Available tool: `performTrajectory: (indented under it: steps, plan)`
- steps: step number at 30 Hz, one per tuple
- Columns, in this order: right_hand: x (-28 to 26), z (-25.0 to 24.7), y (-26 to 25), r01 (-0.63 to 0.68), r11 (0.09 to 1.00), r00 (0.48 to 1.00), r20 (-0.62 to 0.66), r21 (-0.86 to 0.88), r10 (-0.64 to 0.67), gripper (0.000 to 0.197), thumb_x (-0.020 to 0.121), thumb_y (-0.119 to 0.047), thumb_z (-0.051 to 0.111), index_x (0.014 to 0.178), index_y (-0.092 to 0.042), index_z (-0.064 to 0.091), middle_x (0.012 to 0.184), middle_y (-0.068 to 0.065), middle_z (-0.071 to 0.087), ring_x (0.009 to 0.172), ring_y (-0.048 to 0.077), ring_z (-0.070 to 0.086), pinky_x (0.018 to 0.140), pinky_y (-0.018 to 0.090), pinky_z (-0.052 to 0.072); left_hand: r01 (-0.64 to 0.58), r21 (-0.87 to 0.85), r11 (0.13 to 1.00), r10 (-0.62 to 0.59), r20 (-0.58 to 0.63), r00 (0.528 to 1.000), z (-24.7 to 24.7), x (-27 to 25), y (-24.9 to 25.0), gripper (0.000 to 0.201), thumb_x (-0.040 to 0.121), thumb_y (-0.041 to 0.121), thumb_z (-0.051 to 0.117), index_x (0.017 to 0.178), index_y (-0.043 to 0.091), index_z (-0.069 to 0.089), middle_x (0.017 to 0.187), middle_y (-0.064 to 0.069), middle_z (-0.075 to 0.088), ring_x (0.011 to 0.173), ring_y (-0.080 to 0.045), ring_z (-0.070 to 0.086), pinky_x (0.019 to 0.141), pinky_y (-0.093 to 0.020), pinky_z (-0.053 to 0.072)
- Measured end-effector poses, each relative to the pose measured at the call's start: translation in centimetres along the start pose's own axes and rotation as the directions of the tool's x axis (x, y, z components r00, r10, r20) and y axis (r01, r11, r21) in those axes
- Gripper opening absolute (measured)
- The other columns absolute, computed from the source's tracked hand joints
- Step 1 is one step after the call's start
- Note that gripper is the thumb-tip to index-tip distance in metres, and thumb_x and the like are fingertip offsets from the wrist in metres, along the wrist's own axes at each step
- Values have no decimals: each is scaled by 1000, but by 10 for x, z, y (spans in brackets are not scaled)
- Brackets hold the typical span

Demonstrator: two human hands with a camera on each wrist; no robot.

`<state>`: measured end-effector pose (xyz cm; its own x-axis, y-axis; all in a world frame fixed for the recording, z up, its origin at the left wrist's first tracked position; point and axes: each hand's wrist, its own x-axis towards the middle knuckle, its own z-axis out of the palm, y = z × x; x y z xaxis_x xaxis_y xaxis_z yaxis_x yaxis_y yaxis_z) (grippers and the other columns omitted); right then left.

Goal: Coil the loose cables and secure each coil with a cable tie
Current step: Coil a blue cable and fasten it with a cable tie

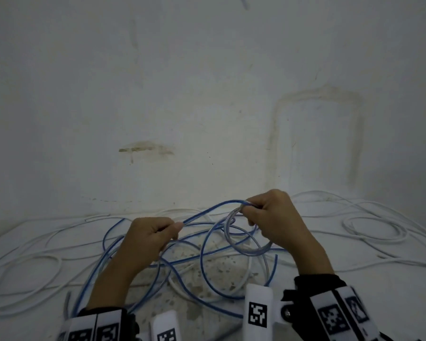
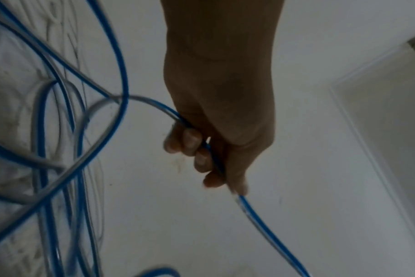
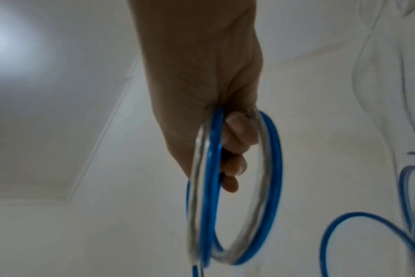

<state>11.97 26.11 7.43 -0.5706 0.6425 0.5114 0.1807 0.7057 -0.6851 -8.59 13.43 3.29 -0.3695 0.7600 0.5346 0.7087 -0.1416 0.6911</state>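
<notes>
At the lower left of the head view, loose white cables [image 1: 22, 267] sprawl in wide loops over a pale floor [image 1: 391, 279]. Next to them, toward the lower middle, a blue cable [image 1: 207, 267] with a clear stripe lies tangled in overlapping curves on a speckled patch of that floor.

The left hand [image 1: 153, 237] is at the lower middle, above the tangle, its fingers curled round a run of the blue cable. In the left wrist view the left hand [image 2: 216, 135] shows the cable [image 2: 268, 221] entering the fist from the left, passing under the curled fingers [image 2: 192, 138] and leaving toward the lower right of the frame.

From that fist the strand rises to the right and reaches the right hand [image 1: 273, 220], just right of centre in the head view. This hand pinches a small coil [image 1: 244, 242] of the same blue cable, which hangs below it, clear of the floor. In the right wrist view the right hand [image 3: 209, 112] has its fingers [image 3: 237, 131] curled through the coil [image 3: 270, 168], where about two turns can be counted; motion blur hides any finer count.

At the right of the head view more white cable [image 1: 374, 230] lies in loose rings on the floor, below a stained wall [image 1: 207, 94].
</notes>
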Motion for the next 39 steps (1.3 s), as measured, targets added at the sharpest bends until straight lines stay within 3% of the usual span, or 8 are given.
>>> performTrajectory:
  steps: [5,8,10,12,17,22,26,39]
  plan:
    - [3,16,0,139,985,987,101,-104,-129,27,81,0,55,56,9,49,51,8,31,47,8,21,47,23,18,205,61,977,-211,129,969,-8,3,3,35,64,48,63,82,19,66,85,4,67,82,-15,64,77,-25,48]
    - [3,28,-8,230,950,955,238,-210,-178,29,81,-2,54,53,4,46,50,11,31,47,10,20,49,27,19,-1,142,990,-16,121,993,-15,0,26,74,51,62,46,123,50,39,134,39,29,131,14,20,101,-11,19]
    - [2,37,-13,262,935,938,291,-238,-189,25,80,-2,54,57,7,51,51,14,35,47,12,23,49,30,21,-153,160,975,133,129,983,-16,-4,45,73,57,63,50,128,55,35,125,58,20,129,26,8,99,-3,13]
    - [0,44,-18,282,936,926,317,-212,-207,22,80,-3,54,60,5,57,49,12,39,46,15,28,49,29,24,-178,102,979,154,208,966,-9,-4,55,63,62,58,58,124,53,46,120,56,34,125,24,25,98,-2,25]
    - [-1,37,-26,222,973,944,264,-65,-198,17,79,-3,58,66,-2,69,48,7,40,45,13,27,45,27,26,-70,-19,997,72,298,952,-2,1,44,18,90,25,57,98,25,73,93,1,74,87,-12,68,81,-27,54]
    - [-1,34,-23,139,990,967,211,28,-142,17,76,2,56,65,0,69,41,-7,44,37,7,31,42,19,29,22,-15,1000,-19,178,984,-1,3,36,29,93,4,52,71,11,69,61,-3,69,58,-16,67,59,-24,55]
    - [0,41,-24,135,985,981,124,108,-148,17,76,0,56,65,2,69,46,8,49,41,13,35,43,28,33,79,-167,983,-67,78,995,12,3,38,28,96,5,47,75,6,66,61,-8,68,56,-24,67,56,-28,57]
    - [3,52,-21,200,961,965,-207,193,-159,30,77,-9,51,50,3,53,38,2,37,40,8,27,43,27,24,337,-681,650,-217,258,941,28,0,64,31,97,21,39,80,1,55,49,1,42,42,-17,50,47,-28,48]
